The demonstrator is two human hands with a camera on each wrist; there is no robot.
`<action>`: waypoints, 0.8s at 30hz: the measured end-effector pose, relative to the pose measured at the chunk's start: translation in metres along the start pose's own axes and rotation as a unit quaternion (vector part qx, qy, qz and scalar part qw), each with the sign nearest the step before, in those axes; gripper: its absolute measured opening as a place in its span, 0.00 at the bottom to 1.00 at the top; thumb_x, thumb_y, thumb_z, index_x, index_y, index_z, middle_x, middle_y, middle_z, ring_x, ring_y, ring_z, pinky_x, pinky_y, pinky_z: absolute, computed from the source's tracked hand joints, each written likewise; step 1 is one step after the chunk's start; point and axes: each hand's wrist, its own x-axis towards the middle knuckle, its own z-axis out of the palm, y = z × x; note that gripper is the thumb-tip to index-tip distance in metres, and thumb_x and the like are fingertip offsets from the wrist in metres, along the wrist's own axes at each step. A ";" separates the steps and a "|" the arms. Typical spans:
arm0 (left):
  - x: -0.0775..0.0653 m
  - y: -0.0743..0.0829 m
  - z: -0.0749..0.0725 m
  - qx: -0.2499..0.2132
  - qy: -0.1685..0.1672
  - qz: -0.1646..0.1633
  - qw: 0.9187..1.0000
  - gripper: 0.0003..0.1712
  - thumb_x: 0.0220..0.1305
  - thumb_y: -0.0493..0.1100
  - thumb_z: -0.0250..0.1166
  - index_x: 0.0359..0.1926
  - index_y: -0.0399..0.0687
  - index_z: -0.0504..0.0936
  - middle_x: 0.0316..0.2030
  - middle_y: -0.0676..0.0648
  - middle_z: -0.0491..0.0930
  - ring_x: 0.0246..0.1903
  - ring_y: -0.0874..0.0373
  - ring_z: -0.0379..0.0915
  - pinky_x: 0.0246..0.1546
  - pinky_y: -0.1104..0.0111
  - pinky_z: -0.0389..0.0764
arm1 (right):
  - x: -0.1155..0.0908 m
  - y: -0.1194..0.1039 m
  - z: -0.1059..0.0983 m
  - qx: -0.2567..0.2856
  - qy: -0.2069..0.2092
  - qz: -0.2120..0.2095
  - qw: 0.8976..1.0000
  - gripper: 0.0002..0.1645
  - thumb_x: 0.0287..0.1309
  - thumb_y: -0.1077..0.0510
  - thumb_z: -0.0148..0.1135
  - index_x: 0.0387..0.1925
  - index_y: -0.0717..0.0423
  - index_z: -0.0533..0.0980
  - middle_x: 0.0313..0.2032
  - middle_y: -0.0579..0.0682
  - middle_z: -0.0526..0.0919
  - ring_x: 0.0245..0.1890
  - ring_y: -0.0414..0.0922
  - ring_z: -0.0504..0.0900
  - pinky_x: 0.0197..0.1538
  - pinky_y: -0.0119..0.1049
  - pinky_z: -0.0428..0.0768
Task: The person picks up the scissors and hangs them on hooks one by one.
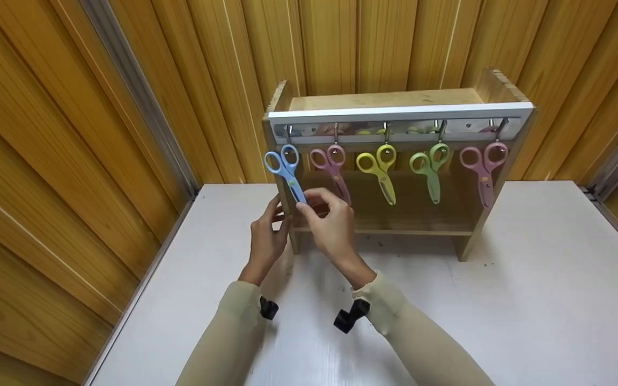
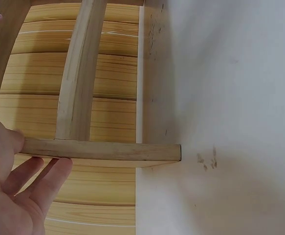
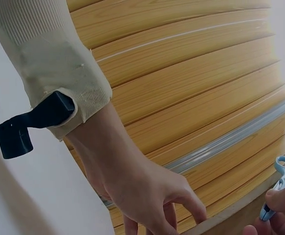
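My right hand [image 1: 336,228] pinches the blade end of the blue scissors [image 1: 288,170] between thumb and fingers. Their upper handle ring is at the leftmost metal hook [image 1: 288,130]. With thumb on one face and fingers on the other, my left hand [image 1: 267,241] holds the left side panel [image 2: 108,151] of a wooden rack [image 1: 480,228]. To the right of the blue pair hang pink scissors [image 1: 335,167], partly behind my right hand, then yellow scissors [image 1: 381,174], green scissors [image 1: 431,172] and another pink pair of scissors [image 1: 483,174].
The rack stands on a white table [image 1: 550,300], against a wood-panelled wall [image 1: 384,48]. Its hooks sit on a shiny metal strip [image 1: 416,129] along the upper front. A metal rail [image 1: 142,91] runs up the corner at left. Each sleeve carries a black wrist mount [image 1: 352,315].
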 end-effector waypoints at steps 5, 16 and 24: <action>0.000 0.000 0.001 0.002 0.006 0.007 1.000 0.31 0.71 0.32 0.64 0.73 0.46 0.70 0.54 0.38 0.85 0.47 0.46 0.86 0.40 0.59 0.89 | 0.001 0.005 0.004 -0.004 0.010 0.004 1.000 0.08 0.59 0.62 0.75 0.41 0.58 0.85 0.33 0.48 0.88 0.32 0.47 0.85 0.38 0.41 0.87; 0.000 -0.001 0.001 0.000 0.007 0.006 1.000 0.31 0.71 0.32 0.64 0.72 0.45 0.71 0.54 0.37 0.85 0.45 0.45 0.86 0.37 0.58 0.90 | 0.001 0.011 0.009 -0.016 0.027 0.002 0.999 0.08 0.59 0.61 0.75 0.40 0.58 0.85 0.32 0.49 0.87 0.31 0.45 0.85 0.38 0.41 0.86; 0.000 -0.002 0.001 0.000 0.012 0.016 1.000 0.30 0.71 0.33 0.65 0.72 0.44 0.71 0.52 0.36 0.85 0.44 0.45 0.87 0.36 0.60 0.90 | 0.002 0.015 0.013 -0.026 0.040 -0.015 0.999 0.08 0.59 0.63 0.74 0.40 0.59 0.85 0.34 0.49 0.88 0.32 0.43 0.85 0.39 0.37 0.85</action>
